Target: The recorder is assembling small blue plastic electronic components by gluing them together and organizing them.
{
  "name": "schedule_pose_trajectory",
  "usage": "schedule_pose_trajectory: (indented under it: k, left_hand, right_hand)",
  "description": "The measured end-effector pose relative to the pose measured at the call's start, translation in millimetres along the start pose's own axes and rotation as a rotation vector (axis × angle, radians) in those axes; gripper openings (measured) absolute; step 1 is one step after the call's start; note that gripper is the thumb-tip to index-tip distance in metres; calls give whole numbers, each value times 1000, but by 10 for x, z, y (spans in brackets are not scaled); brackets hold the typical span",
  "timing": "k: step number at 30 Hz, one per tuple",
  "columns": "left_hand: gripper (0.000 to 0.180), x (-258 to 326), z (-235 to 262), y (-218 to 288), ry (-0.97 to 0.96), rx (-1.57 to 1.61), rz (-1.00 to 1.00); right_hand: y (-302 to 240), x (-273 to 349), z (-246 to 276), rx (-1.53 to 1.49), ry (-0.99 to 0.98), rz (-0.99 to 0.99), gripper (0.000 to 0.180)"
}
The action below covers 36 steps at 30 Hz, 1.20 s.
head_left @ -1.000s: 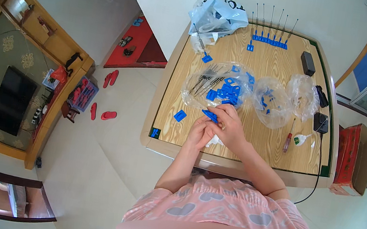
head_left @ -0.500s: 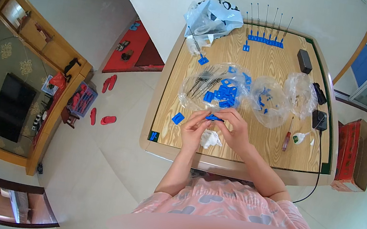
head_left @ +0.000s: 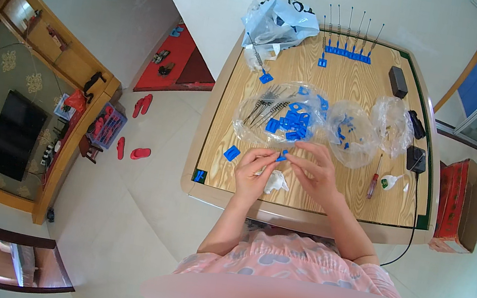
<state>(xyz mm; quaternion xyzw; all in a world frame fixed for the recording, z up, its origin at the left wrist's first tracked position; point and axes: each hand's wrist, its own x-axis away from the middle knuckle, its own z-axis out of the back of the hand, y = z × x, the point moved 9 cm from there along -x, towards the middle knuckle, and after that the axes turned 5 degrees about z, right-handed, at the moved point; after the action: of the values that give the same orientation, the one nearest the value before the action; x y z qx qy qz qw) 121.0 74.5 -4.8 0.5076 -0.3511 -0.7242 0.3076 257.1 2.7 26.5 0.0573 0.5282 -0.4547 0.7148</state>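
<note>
Above the table's near edge, a small blue plastic piece [head_left: 282, 156] sits between the fingertips of both hands. My left hand [head_left: 253, 171] pinches it from the left with thumb and fingers. From the right, my right hand [head_left: 316, 175] grips it too, fingers bent over it; they partly hide its shape. Below it lies a crumpled white tissue [head_left: 276, 183]. A loose blue square piece [head_left: 231, 152] rests left of my left hand. Just beyond my hands, an opened clear plastic bag [head_left: 243, 126] carries several blue pieces [head_left: 296, 122] and dark spring rods [head_left: 264, 109].
Blue bases with upright spring rods [head_left: 347, 54] stand at the far edge; another one [head_left: 266, 78] stands near a light blue plastic bag [head_left: 280, 24]. To the right are clear bags [head_left: 350, 151], a screwdriver [head_left: 373, 184], a small white bottle [head_left: 389, 181], a black adapter [head_left: 416, 158] and a dark box [head_left: 397, 82].
Both hands have shifted slightly right with the blue piece, which is now turned more upright. My right fingers have lifted and spread a little.
</note>
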Motion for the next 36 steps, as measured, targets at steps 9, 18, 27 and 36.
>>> schedule_pose_trajectory:
  k: [9, 18, 27, 36]
  left_hand:
    - [23, 24, -6, 7, 18, 50, -26]
    - [22, 112, -126, -248, -18, 325, 235]
    - [21, 145, -160, -376, -83, 232, 231]
    - [25, 198, -302, -484, -151, 496, 363]
  right_hand:
    - [803, 613, -148, -618, 188, -741, 18]
    - [370, 284, -158, -446, 50, -382, 22]
    - [321, 257, -79, -326, 17, -328, 20]
    - [360, 282, -47, -365, 24, -293, 19]
